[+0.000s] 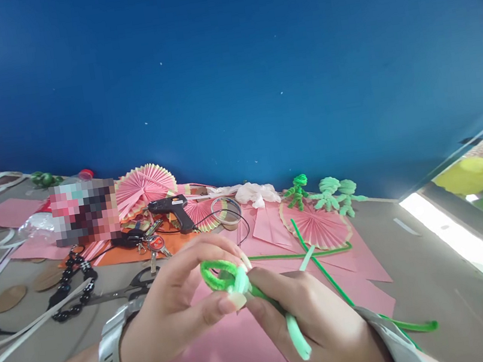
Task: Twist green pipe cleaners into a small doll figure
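My left hand (186, 298), with a pale watch strap on its wrist, pinches a looped green pipe cleaner (213, 276) between thumb and fingers. Pale mint pipe cleaner is wrapped about the loop where the fingertips meet. My right hand (306, 310) grips the same twisted piece just to the right, fingers closed. A mint end (299, 342) sticks out below its fingers, and a thin pale end shows above the knuckles. Beneath the hands lies pink paper (223, 359). Long green pipe cleaners (333, 282) stretch across the paper behind my right hand.
A black glue gun (173, 209), pink folded paper fans (146, 183) and clear tape (227, 212) lie behind. Green pipe-cleaner figures (327, 192) stand near the blue panel (225, 74). Keys (155, 245), scissors (122, 292), a bead bracelet (73, 285) and a plastic bottle (37, 226) are leftward.
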A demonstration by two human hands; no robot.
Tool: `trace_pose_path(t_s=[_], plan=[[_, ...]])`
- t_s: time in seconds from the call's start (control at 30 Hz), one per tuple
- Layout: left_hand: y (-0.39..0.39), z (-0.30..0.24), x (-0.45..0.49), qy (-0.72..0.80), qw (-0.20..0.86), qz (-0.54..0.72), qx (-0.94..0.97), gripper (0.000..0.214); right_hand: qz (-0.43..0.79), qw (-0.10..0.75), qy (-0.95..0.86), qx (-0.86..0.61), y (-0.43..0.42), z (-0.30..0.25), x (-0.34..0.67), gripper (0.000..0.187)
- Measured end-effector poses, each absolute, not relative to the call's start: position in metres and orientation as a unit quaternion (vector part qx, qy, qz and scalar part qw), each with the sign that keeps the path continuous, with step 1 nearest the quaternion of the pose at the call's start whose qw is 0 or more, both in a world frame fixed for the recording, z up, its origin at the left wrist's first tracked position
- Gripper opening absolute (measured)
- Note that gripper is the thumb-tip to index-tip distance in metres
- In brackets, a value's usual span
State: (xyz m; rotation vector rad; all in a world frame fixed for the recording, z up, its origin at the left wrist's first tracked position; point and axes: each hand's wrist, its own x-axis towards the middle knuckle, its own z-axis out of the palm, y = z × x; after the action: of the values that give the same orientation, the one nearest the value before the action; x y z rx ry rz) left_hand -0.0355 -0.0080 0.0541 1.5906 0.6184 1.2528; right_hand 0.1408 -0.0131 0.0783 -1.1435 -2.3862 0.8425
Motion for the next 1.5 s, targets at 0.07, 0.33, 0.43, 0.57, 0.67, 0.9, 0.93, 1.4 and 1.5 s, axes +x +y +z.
trace_pose_path(t_s=[0.07, 0.33, 0.43, 0.57, 0.67, 0.9, 0.93, 1.4, 1.5], plan=[[-0.006, 0.053, -0.034, 0.244, 0.51, 0.516, 0.644, 0.016, 0.299, 0.185, -0.849, -0.395, -0.013, 0.079, 0.141, 0.014], [-0.009, 0.048, -0.031, 0.265, 0.537, 0.51, 0.618, 0.024, 0.322, 0.195, -0.859, -0.348, -0.01, 0.079, 0.142, 0.013], [-0.014, 0.046, -0.033, 0.248, 0.548, 0.513, 0.613, 0.045, 0.322, 0.219, -0.849, -0.357, -0.01, 0.08, 0.143, 0.014], [-0.015, 0.043, -0.037, 0.248, 0.484, 0.534, 0.648, 0.059, 0.383, 0.254, -0.801, -0.384, -0.014, 0.082, 0.144, 0.026], [-0.009, 0.043, -0.041, 0.219, 0.36, 0.531, 0.735, 0.06, 0.48, 0.222, -0.739, -0.417, -0.015, 0.084, 0.144, 0.035], [0.001, 0.054, -0.047, 0.205, 0.306, 0.523, 0.769, 0.04, 0.593, 0.186, -0.696, -0.361, -0.012, 0.083, 0.142, 0.04], [0.001, 0.055, -0.048, 0.205, 0.316, 0.521, 0.766, 0.038, 0.587, 0.183, -0.698, -0.366, -0.013, 0.083, 0.142, 0.04], [-0.021, 0.05, -0.025, 0.392, 0.483, 0.455, 0.637, 0.021, 0.321, 0.314, -0.787, -0.423, -0.011, 0.069, 0.14, 0.025], [-0.019, 0.054, -0.025, 0.431, 0.424, 0.458, 0.652, 0.021, 0.231, 0.303, -0.829, -0.41, -0.007, 0.07, 0.146, 0.009]])
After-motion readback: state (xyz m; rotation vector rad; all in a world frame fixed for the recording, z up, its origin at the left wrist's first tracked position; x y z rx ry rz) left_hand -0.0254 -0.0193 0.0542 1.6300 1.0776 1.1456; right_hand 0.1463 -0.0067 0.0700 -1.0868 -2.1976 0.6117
